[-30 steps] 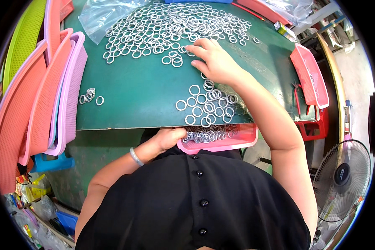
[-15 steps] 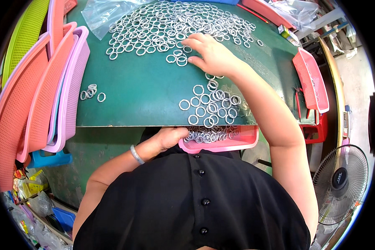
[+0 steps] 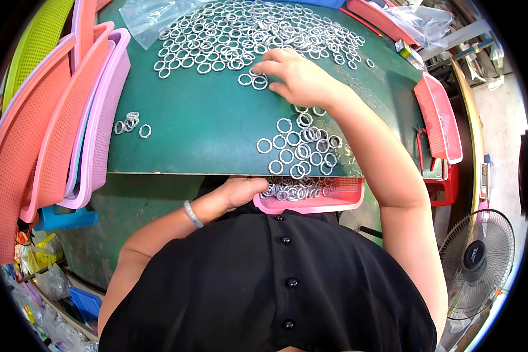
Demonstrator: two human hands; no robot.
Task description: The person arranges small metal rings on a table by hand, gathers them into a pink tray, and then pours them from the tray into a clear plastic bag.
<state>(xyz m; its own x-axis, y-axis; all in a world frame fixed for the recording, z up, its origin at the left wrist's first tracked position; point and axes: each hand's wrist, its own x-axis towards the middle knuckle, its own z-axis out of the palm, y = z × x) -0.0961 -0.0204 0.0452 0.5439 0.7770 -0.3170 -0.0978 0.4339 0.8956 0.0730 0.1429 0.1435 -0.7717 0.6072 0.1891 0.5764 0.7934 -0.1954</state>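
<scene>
Above the bench (image 3: 188,129), right hand (image 3: 308,81): thumb and fingers apart, fingertips at rings (image 3: 252,82) beside the main pile (image 3: 270,41).
Below the front edge, left hand (image 3: 243,191): at the pink basket's (image 3: 317,207) end, likely steadying it; fingers hidden, grip cannot be told.
Basket: holds rings, probably kept close for easy reach.
Bench: green, scuffed.
Room: 1 fan (image 3: 474,256) right, coloured trays (image 3: 102,120) left.

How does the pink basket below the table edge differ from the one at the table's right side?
The lower basket lies crosswise; the right basket runs lengthwise. The lower basket holds a heap of rings; the right basket shows only a few. Both are pink.
</scene>
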